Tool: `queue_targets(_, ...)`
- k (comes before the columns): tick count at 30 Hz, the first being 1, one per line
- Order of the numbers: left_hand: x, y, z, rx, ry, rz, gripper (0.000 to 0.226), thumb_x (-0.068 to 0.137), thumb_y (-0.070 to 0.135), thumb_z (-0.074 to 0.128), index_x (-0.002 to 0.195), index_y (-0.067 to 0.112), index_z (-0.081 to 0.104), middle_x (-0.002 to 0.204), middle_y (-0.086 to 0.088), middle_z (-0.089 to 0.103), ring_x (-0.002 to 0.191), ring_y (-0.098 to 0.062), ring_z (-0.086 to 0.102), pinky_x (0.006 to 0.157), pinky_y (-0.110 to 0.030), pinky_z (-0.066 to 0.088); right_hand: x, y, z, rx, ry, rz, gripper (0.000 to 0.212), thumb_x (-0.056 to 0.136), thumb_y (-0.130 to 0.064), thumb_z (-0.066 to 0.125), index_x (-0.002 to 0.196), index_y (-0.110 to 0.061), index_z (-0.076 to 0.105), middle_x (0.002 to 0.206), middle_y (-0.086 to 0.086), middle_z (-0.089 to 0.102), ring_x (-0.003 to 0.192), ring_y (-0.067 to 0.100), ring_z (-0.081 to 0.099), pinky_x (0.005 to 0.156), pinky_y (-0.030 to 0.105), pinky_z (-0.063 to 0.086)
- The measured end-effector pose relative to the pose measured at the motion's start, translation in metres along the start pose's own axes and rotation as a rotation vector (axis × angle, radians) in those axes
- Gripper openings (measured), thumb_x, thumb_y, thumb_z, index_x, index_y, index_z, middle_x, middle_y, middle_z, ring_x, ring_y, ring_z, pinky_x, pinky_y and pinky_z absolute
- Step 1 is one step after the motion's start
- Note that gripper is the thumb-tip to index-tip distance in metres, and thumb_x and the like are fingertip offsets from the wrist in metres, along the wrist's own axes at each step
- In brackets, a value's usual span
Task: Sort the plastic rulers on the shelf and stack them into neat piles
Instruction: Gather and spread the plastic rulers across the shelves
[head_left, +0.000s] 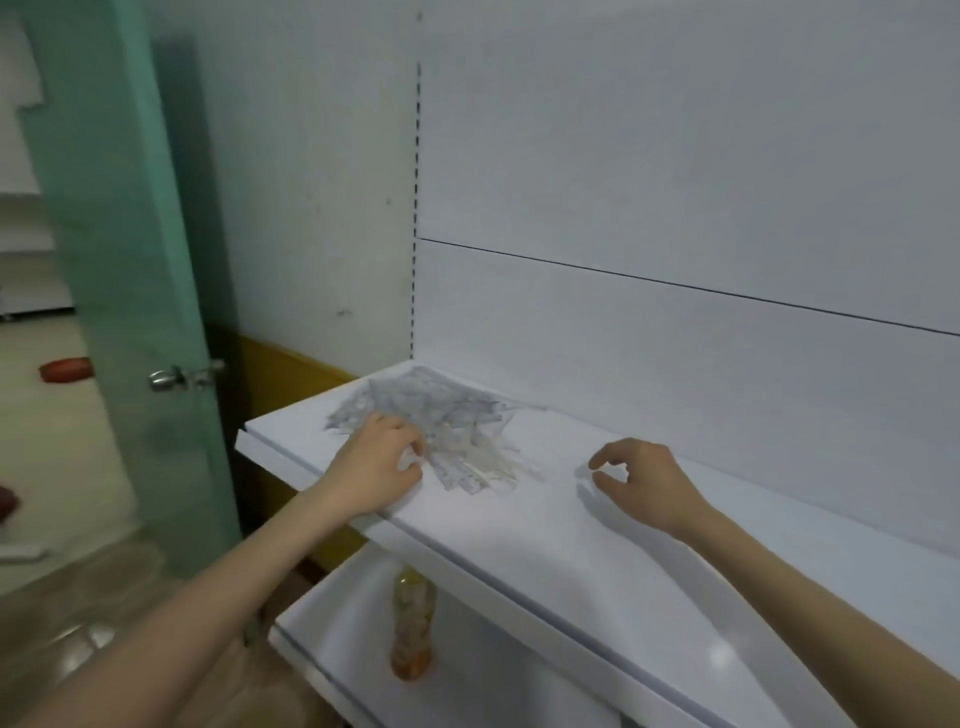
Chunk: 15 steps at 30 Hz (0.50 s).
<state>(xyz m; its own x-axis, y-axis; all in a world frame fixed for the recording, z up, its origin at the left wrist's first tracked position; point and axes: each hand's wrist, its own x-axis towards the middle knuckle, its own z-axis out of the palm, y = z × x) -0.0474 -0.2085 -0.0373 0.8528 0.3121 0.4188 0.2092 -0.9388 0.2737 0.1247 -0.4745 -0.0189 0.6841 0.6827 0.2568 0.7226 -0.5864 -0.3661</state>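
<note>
Left hand on the messy rulers, right hand waiting beside them.

The long white shelf (519, 530) holds a heap of clear plastic rulers (441, 410) at its far left end, against the back wall. They lie every which way, not yet sorted, and the loose ones in front stick out toward the right. The left hand (374, 467) rests on the near left side of the heap, so it is the nearer hand. Its fingers (402, 434) bend down onto the rulers, but I cannot tell if they pinch one. The right hand (644, 478) hovers over bare shelf, just right of the heap, its fingers (605, 457) loosely bent and apart, holding nothing I can see.
</note>
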Motion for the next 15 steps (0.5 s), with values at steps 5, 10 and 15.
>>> queue_targets(5, 0.001, -0.115, -0.027, 0.005, -0.036, -0.092, 0.014, 0.086, 0.025, 0.061, 0.099, 0.027, 0.060, 0.119, 0.004, 0.056, 0.117, -0.014, 0.041, 0.101, -0.034, 0.038, 0.081, -0.095, 0.066, 0.036, -0.096, -0.119, 0.039, 0.089, -0.035, 0.062, 0.123, -0.016, 0.063, 0.128, 0.003, 0.061, 0.118, 0.019, 0.054, 0.097, 0.030, 0.043)
queue_targets(10, 0.032, -0.182, -0.031, 0.004, -0.054, -0.086, 0.019, 0.091, 0.020, 0.057, 0.107, 0.028, 0.060, 0.122, 0.006, 0.055, 0.113, -0.009, 0.046, 0.097, -0.025, 0.038, 0.128, -0.139, 0.108, -0.051, -0.226, -0.148, 0.067, 0.086, -0.052, 0.061, 0.142, -0.019, 0.045, 0.140, 0.003, 0.052, 0.130, 0.021, 0.046, 0.103, 0.032, 0.038)
queue_targets(15, 0.075, -0.181, -0.014, -0.102, -0.152, 0.085, 0.044, 0.089, 0.002, 0.050, 0.129, 0.021, 0.054, 0.136, 0.004, 0.049, 0.127, -0.013, 0.042, 0.102, -0.022, 0.031, 0.137, -0.146, 0.117, -0.062, -0.128, -0.069, 0.048, 0.088, -0.044, 0.062, 0.129, -0.018, 0.060, 0.127, 0.002, 0.064, 0.120, 0.021, 0.056, 0.098, 0.035, 0.045)
